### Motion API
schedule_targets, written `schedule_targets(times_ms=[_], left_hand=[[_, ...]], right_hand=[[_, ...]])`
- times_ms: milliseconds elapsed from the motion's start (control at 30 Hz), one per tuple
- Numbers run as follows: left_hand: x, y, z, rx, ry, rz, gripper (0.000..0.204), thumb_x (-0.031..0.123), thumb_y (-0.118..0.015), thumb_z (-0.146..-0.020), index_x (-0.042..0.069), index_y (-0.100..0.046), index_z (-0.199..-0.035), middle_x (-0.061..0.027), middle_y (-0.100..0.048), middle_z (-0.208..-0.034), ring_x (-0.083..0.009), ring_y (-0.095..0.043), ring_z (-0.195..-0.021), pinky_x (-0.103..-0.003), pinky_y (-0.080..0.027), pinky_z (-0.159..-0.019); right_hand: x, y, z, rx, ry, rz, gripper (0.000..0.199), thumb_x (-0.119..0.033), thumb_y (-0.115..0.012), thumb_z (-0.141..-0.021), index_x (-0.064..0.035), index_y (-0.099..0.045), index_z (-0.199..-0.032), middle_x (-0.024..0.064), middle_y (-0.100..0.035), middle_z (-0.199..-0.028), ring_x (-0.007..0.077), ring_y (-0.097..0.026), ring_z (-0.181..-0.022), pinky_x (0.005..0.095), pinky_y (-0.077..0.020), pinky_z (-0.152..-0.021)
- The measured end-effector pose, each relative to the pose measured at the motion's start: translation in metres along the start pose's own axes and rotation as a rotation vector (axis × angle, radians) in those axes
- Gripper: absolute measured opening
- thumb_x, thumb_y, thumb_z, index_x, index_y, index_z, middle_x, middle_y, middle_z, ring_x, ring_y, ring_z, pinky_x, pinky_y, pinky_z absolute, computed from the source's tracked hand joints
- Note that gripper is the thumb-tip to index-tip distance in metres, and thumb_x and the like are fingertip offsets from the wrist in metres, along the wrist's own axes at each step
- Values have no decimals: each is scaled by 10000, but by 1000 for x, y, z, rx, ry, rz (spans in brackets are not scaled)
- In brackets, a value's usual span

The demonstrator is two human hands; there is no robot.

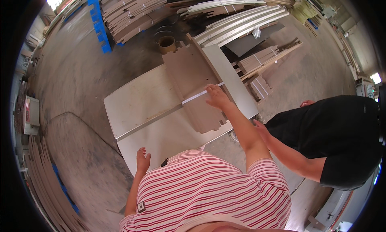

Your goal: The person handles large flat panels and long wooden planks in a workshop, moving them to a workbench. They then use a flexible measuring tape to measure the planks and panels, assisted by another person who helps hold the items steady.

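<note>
A stack of brown notched boards (185, 71) lies across a pale worktable (138, 99). A white strap (195, 98) runs round its middle. My right hand (218, 97) rests over the right side of the stack by the strap, fingers spread and touching it. Whether a fingertip hooks the strap is hard to see. My left hand (143, 160) hovers near the table's left front edge, fingers loosely apart and holding nothing. A long narrow board (203, 55) stands on edge along the stack's right side.
A person in black (321, 127) bends at the right, one hand near the table's corner. Beyond the table are stacked brown boards (132, 15), pale long panels (241, 25), a cardboard ring (166, 42) and a blue notched upright (97, 23). Strapped bundles (257, 60) lie right.
</note>
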State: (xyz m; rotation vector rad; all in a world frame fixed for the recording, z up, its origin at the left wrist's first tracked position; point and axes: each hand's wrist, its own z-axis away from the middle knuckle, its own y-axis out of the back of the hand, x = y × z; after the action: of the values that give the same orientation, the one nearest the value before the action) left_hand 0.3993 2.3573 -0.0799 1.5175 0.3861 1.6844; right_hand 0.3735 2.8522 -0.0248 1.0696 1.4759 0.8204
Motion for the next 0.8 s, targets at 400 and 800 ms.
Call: schedule_targets(times_ms=[400,800], left_hand=[[-60,-7,15,123,-29,-195,482,129,-627,-719,-7,-461,-1151,-192,-472,-1145,-353,-432,-1100,-414,-360,-953],[-57,-5,16,162,-33,-177,431,124,-615,-733,-8,-485,-1122,-192,-503,-1109,-354,-458,-1074,-408,-369,-946]], right_hand=[[-19,-7,-42,-433,-94,210,641,-573,-707,-591,-127,-557,-1026,73,-526,-1046,249,-447,-1095,411,-322,-920],[-23,-6,-46,-472,-141,201,637,-549,-716,-599,-123,-579,-1052,65,-549,-1080,233,-451,-1123,406,-314,-957]])
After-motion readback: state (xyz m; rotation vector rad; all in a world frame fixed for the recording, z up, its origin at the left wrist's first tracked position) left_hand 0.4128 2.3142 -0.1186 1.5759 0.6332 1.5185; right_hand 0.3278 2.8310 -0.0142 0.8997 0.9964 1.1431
